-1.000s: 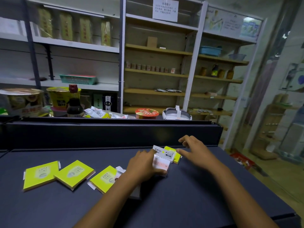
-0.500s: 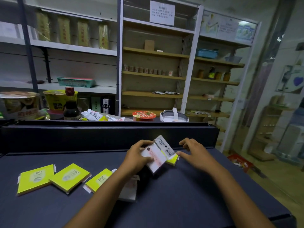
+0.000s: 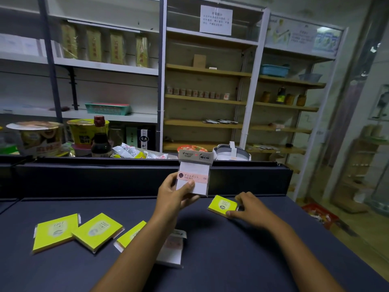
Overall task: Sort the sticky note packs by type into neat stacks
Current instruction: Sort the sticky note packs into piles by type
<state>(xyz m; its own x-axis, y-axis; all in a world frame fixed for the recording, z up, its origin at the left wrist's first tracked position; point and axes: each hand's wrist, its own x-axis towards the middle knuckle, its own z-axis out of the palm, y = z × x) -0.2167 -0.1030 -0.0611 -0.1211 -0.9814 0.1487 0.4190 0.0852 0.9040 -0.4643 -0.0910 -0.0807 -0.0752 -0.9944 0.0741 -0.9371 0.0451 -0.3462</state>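
Note:
My left hand (image 3: 174,192) holds a white sticky note pack with a pink band (image 3: 194,172) upright above the dark table (image 3: 242,260). My right hand (image 3: 250,207) grips the right edge of a yellow pack (image 3: 222,205) lying flat on the table. To the left lie three more yellow packs: one at far left (image 3: 55,232), one beside it (image 3: 97,231), and a third (image 3: 131,234) partly hidden by my left forearm. Another white pack (image 3: 172,249) lies flat under that forearm, partly covered.
A raised dark ledge (image 3: 105,175) runs along the table's far side. Behind it stand noodle cups (image 3: 40,138), a sauce bottle (image 3: 101,138) and snack bags (image 3: 130,151). Shelving fills the background. The table's right edge drops to the floor.
My left hand has lifted the white pack off the yellow one and turned it upright. My right hand has come down onto the uncovered yellow pack.

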